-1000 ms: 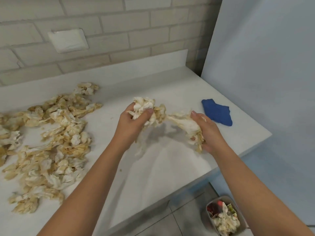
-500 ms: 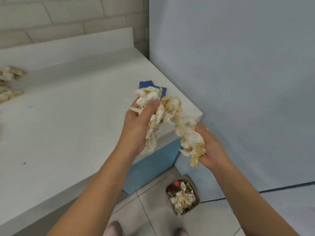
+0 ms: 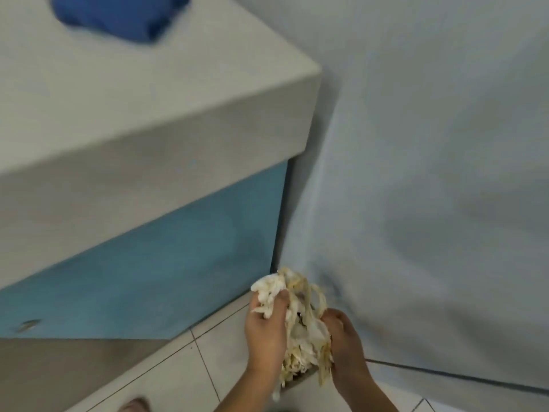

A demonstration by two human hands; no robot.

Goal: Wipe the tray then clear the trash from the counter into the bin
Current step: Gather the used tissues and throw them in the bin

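Trash [image 3: 300, 330]: crumpled, yellow-stained wad, perhaps tissue, in left hand [image 3: 263, 333] and right hand [image 3: 345, 343]

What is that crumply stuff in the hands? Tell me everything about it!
The trash wad is a bunch of crumpled whitish-yellow scraps, like soft paper, with strands dangling. The left hand and right hand grip it from both sides, low above the tiled floor; a grey bin rim peeks out beneath.

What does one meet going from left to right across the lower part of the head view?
Small metal fitting on the blue cabinet → left hand → crumpled paper trash → right hand → pale blue backdrop.
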